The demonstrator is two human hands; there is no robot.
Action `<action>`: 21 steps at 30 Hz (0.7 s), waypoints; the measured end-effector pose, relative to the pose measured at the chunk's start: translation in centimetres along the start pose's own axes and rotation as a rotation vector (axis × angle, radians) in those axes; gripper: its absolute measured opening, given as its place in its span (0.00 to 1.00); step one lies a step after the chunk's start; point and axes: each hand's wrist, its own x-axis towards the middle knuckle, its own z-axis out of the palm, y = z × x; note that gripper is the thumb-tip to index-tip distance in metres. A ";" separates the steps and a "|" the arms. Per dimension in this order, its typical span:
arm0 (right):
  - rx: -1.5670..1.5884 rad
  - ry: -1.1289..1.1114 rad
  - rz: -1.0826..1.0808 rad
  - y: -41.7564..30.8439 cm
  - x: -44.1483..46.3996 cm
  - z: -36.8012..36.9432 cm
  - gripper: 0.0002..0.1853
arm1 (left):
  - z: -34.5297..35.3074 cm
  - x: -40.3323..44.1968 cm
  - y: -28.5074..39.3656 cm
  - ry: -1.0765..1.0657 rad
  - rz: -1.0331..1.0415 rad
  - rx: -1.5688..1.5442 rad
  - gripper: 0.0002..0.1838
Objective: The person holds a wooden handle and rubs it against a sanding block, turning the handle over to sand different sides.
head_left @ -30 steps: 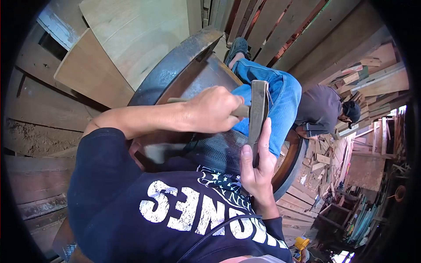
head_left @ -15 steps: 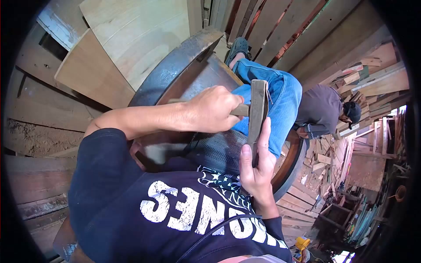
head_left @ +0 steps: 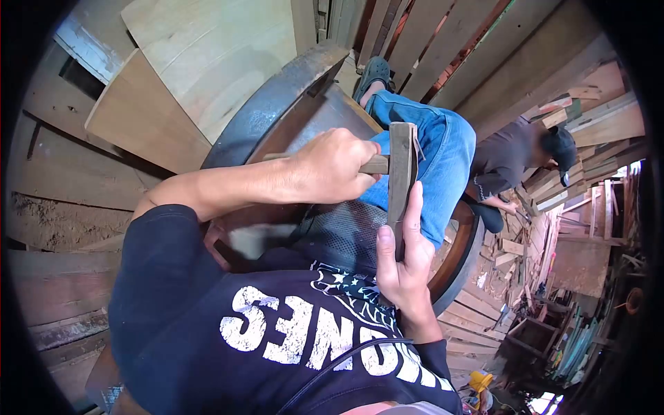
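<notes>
My left hand [head_left: 332, 166] is closed in a fist round a wooden stick [head_left: 374, 164], which shows on both sides of the fist. The stick's right end meets the side of a long, narrow wooden block [head_left: 400, 173], like a hammer's handle and head. Near the block's lower end is my right hand [head_left: 407, 266], its thumb on the left side and a straight finger along the right side. The other fingers are mostly hidden. Both wooden pieces are above my lap, in front of the blue jeans [head_left: 443, 162].
A dark curved wooden frame [head_left: 259, 114] surrounds my seat. Flat boards [head_left: 149, 114] lie at the left. At the right a co-worker [head_left: 508, 155] in a dark shirt and cap bends over scattered wood pieces [head_left: 512, 247]. A yellow object [head_left: 479, 381] is at the lower right.
The stick, block and both my hands have shifted slightly up and left, with my grips unchanged. The co-worker has moved a little right, and a forearm now shows reaching toward the wood pieces.
</notes>
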 end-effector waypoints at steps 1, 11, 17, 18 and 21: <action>-0.014 0.001 -0.014 0.1 0.0 0.0 0.33 | 0.1 -0.2 0.1 -0.021 0.037 0.022 0.10; -0.016 0.008 0.017 -0.1 0.1 -0.3 0.32 | 1.0 -0.5 -0.4 -0.015 0.143 0.046 0.10; -0.002 0.001 0.027 -0.2 -0.2 -0.2 0.32 | -0.2 0.1 0.5 -0.001 0.023 -0.009 0.10; 0.001 -0.003 0.042 -0.2 -0.2 -0.3 0.31 | 0.0 0.0 0.4 -0.012 0.034 -0.011 0.11; 0.007 0.014 0.038 -0.2 0.1 -0.4 0.32 | 0.5 -0.2 -0.1 -0.030 0.070 0.011 0.11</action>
